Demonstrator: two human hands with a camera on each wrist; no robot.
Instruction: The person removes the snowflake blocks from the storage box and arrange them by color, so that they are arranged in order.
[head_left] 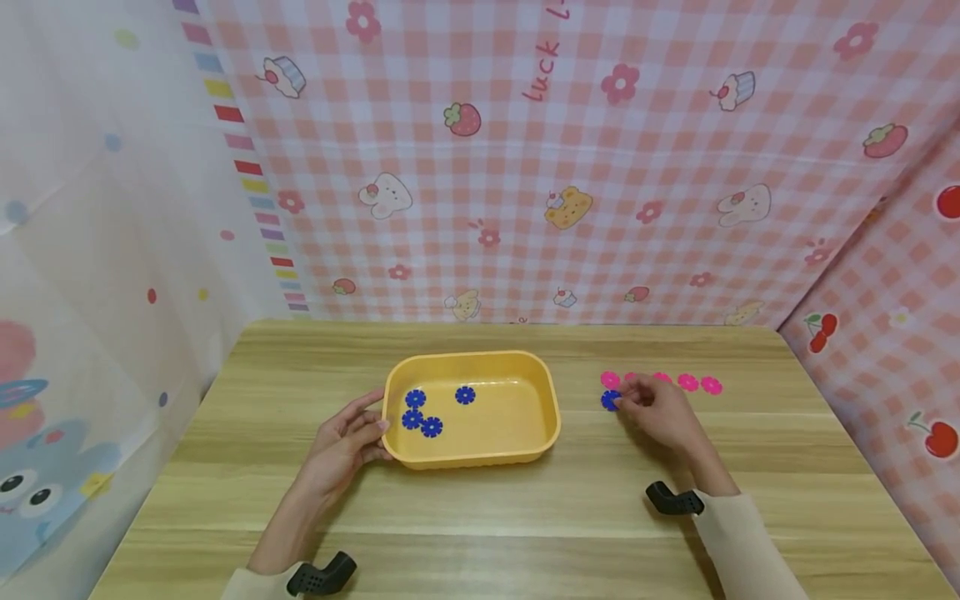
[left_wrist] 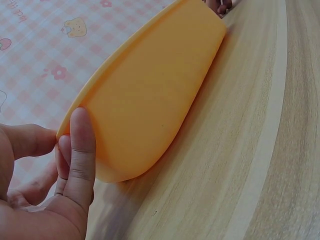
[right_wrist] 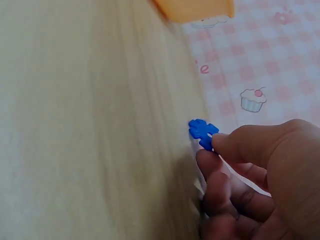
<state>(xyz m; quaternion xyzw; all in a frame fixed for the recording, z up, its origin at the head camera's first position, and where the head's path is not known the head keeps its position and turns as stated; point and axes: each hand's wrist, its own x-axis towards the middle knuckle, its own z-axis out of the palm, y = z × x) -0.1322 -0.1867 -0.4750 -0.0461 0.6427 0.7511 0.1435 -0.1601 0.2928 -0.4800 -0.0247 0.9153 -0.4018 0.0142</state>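
Note:
My left hand (head_left: pixel 341 446) grips the left end of a yellow plastic tray (head_left: pixel 480 460), thumb at the rim and fingers along the outer wall. In the left wrist view that hand (left_wrist: pixel 65 170) pinches the edge of the tray (left_wrist: pixel 145 90). Inside the tray lie several blue notched discs (head_left: pixel 465 395), most grouped at its left side. To the right of the tray, my right hand (head_left: pixel 660 412) pinches another blue notched disc (right_wrist: pixel 202 132) between thumb and forefinger. It is beside a row of pink notched discs (head_left: pixel 711 385), partly hiding some of them.
Everything stands on a wood-grain table (head_left: pixel 480 533). A pink checked cloth (head_left: pixel 480 167) hangs along the table's back edge, with printed cloths at the left and right sides. A black wrist mount (head_left: pixel 675 498) sits at each cuff.

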